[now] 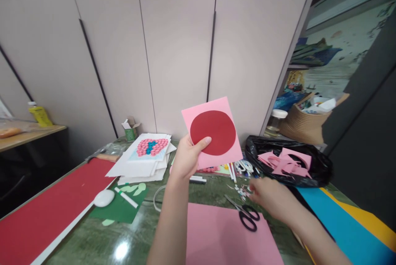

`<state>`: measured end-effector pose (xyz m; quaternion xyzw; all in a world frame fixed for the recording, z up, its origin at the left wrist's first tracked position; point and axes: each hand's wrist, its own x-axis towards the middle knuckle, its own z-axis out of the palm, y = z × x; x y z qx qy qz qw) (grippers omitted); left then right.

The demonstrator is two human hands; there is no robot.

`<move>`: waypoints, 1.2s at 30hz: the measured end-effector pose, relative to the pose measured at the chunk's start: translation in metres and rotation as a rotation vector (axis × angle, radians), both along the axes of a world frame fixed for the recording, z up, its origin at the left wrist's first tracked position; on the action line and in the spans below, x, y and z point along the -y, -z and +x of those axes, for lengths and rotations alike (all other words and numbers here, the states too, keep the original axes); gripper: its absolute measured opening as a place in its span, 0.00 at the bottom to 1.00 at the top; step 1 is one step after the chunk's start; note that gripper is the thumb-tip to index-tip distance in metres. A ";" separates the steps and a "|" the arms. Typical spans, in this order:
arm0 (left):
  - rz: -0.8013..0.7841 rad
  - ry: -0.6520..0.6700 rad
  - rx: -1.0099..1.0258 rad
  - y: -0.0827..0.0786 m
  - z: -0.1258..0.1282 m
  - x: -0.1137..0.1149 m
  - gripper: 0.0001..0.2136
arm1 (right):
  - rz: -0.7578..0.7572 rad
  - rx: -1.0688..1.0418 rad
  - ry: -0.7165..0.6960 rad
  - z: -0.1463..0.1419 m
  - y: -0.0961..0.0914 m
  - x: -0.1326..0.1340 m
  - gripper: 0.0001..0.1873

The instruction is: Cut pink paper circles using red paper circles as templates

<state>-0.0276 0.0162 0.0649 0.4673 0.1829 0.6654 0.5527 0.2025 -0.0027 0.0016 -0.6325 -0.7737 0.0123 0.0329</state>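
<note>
My left hand [188, 155] is closed on a square of pink paper [202, 160], held up above the table. A dark red paper circle [216, 131] lies flat against its front, with my thumb pressed over the circle's lower left. Low over the table, my right hand [269, 195] is beside small paper scraps [241, 192]; its fingers are blurred, so I cannot make out anything in them. Black-handled scissors [247, 217] rest partly on a large pink sheet [229, 240] in front of me.
Pink offcuts [287, 164] fill a black plastic bag [321, 170] at the right. Blue paper [340, 219] lies nearer. On the left are a red sheet [62, 203], a white computer mouse [104, 198], green paper [123, 211], a marker [126, 197] and stacked white sheets [126, 168].
</note>
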 end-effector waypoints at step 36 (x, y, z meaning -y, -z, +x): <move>-0.007 0.100 -0.134 -0.004 0.000 0.006 0.12 | 0.266 -1.402 -0.172 -0.020 -0.082 0.004 0.16</move>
